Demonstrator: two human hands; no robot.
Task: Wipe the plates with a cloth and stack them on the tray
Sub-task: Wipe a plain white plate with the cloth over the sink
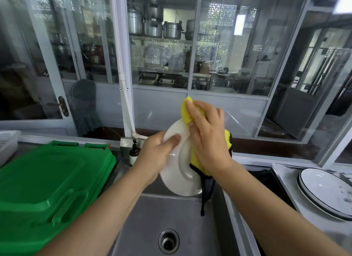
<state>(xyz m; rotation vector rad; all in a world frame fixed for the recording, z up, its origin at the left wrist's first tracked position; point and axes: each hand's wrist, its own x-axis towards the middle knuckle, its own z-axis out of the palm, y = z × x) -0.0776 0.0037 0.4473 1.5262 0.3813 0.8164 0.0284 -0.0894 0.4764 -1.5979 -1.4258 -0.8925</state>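
Observation:
A white plate (177, 175) is held tilted on edge above the steel sink (152, 213). My left hand (158, 154) grips its left rim, thumb lying across the plate's face. A yellow cloth (185, 112) with a dark edge covers the plate's upper right side, and my right hand (207, 139) presses it against the plate, fingers wrapped over the cloth. A dark strip of the cloth hangs down below the plate. At the right, two dark-rimmed white plates (323, 191) lie stacked on a metal tray (282, 171).
A green plastic bin lid (47, 183) fills the left side beside the sink. A brown pump bottle (134, 152) stands behind the sink near a white pipe (125, 95). A white basket (7, 143) sits far left. Glass partitions run along the back.

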